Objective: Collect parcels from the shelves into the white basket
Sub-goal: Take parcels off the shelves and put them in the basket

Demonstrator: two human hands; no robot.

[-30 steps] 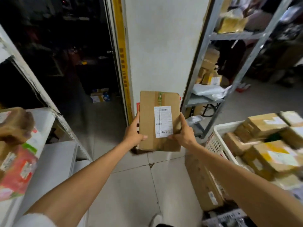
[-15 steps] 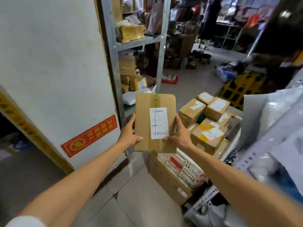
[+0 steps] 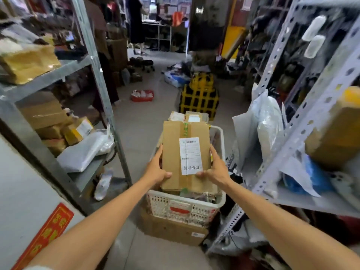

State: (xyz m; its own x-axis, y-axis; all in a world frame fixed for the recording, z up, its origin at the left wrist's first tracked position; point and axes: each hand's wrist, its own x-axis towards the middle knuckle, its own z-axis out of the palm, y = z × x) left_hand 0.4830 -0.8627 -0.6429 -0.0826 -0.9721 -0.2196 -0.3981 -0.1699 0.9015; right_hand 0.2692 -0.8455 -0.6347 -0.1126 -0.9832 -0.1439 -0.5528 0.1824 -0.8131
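Parcel (image 3: 173,152) — between left hand (image 3: 155,172) and right hand (image 3: 218,170) — hides white basket's (image 3: 161,205) middle.

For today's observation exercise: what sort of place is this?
Likely a parcel depot or stockroom: metal shelving holds labelled cardboard boxes and mailer bags, and a white basket is full of parcels.

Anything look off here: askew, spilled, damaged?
Nothing looks damaged. The white basket is heaped past its rim and sits on a cardboard box, so it may be tippy. The left hand and right hand hold a parcel over it. A red tray and a white bag lie loose on the floor.
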